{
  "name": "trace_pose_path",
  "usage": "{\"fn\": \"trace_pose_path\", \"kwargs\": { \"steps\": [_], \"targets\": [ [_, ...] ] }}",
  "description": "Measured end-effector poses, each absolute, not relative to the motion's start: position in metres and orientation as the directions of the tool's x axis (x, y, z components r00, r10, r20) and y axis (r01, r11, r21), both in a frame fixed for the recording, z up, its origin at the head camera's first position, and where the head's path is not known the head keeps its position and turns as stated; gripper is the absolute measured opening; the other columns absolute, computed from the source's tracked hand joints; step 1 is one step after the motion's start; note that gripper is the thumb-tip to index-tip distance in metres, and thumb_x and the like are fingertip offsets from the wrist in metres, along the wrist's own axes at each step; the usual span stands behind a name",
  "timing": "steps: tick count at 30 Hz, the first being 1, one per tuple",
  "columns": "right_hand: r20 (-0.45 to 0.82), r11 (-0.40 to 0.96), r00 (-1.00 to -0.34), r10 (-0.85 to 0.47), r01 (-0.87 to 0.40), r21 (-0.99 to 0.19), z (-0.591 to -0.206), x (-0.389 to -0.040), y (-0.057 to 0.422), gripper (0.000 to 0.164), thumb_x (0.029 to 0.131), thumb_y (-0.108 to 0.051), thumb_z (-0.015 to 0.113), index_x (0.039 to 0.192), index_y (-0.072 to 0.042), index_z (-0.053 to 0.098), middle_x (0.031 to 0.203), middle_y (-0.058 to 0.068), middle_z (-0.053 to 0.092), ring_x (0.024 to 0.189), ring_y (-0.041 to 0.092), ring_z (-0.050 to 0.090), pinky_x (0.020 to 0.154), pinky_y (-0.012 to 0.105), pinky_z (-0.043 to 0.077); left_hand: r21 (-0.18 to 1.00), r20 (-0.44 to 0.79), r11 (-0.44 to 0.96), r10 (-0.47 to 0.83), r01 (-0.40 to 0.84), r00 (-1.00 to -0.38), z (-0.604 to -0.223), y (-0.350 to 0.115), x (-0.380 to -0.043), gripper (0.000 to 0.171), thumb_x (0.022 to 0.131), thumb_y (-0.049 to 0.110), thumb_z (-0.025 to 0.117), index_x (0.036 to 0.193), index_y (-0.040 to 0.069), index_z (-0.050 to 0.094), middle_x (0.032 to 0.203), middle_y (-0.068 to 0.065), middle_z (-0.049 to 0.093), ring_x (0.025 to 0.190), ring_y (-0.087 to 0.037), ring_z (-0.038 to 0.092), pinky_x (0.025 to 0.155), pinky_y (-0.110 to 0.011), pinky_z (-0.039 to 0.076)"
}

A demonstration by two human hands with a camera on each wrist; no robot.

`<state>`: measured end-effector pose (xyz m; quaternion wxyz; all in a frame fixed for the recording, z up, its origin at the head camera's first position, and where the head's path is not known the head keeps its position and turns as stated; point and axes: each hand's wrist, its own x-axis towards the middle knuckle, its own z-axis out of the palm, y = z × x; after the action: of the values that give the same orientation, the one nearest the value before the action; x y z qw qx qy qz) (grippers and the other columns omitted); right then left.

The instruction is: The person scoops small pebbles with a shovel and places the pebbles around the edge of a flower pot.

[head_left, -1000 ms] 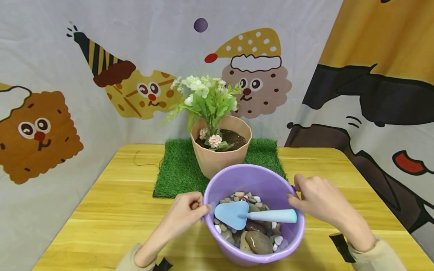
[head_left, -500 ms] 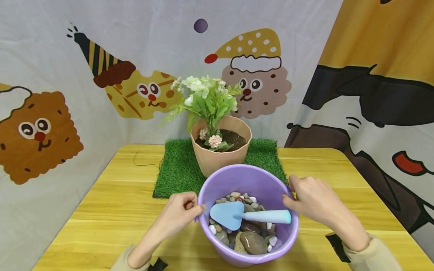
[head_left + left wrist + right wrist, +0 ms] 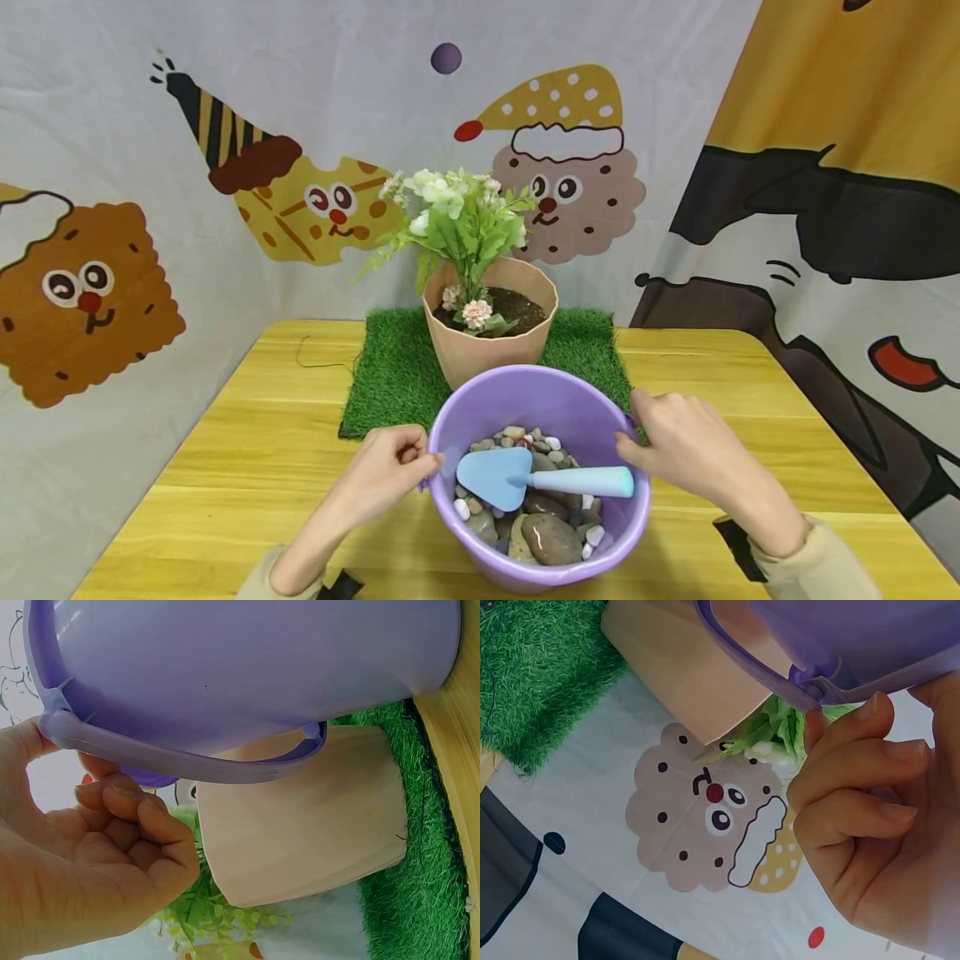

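Observation:
Before me on the wooden table is a purple bucket (image 3: 517,392), held by the rim from both sides. My left hand (image 3: 382,467) pinches its left rim between thumb and curled fingers. On the opposite side, my right hand (image 3: 686,442) grips the rim, thumb inside. Wet stones (image 3: 551,537) and smaller pebbles cover the bucket's bottom, and a light blue trowel (image 3: 495,477) lies across them, its handle pointing right. In the left wrist view the bucket's carrying handle (image 3: 187,761) hangs down along the outside wall, beside the fingers.
Right behind the bucket stands a peach flowerpot (image 3: 480,354) with soil and white and pink flowers, on a green artificial-grass mat (image 3: 390,375). A thin dark thread (image 3: 300,354) lies at the table's back left. A cartoon-printed cloth (image 3: 337,75) hangs behind.
The bucket, with trowel and stones inside, has moved a little to the left. Both hands have kept their hold on its rim and moved along with it.

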<state>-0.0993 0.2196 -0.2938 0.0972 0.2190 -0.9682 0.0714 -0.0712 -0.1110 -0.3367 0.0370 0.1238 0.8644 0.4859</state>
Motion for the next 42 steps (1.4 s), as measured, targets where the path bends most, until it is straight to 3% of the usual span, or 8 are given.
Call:
{"fn": "trace_pose_path", "kwargs": {
  "steps": [36, 40, 42],
  "targets": [
    [0.237, 0.884, -0.865, -0.441, -0.465, -0.052, -0.296, -0.096, 0.200, 0.026, 0.077, -0.029, 0.067, 0.067, -0.017, 0.046, 0.050, -0.009, 0.034, 0.042, 0.005, 0.031, 0.037, 0.019, 0.024, 0.837, 0.053, 0.526, 0.203, 0.154, -0.978, -0.336, -0.129, -0.073, 0.014, 0.080, 0.014, 0.060, 0.069, 0.007, 0.053, 0.058, 0.004, 0.043, 0.052, -0.002, 0.040, 0.044, -0.016, 0.033],
    [0.282, 0.873, -0.833, -0.477, -0.486, 0.042, -0.289, -0.094, 0.196, 0.027, 0.074, -0.027, 0.070, 0.067, -0.017, 0.046, 0.052, -0.008, 0.037, 0.043, 0.007, 0.033, 0.037, 0.021, 0.024, 0.823, 0.052, 0.560, 0.096, 0.098, -0.994, -0.334, -0.117, -0.069, 0.006, 0.078, 0.013, 0.059, 0.081, 0.008, 0.057, 0.067, 0.002, 0.049, 0.058, -0.005, 0.043, 0.048, -0.017, 0.038],
    [0.361, 0.839, -0.764, -0.535, -0.530, 0.123, -0.286, -0.092, 0.189, 0.026, 0.070, -0.025, 0.073, 0.067, -0.015, 0.048, 0.055, -0.007, 0.041, 0.047, 0.008, 0.036, 0.038, 0.023, 0.027, 0.805, 0.074, 0.587, 0.037, 0.081, -0.997, -0.331, -0.109, -0.066, 0.017, 0.078, 0.012, 0.059, 0.095, 0.007, 0.059, 0.074, 0.000, 0.054, 0.065, -0.007, 0.048, 0.055, -0.019, 0.044]
  ]
}}
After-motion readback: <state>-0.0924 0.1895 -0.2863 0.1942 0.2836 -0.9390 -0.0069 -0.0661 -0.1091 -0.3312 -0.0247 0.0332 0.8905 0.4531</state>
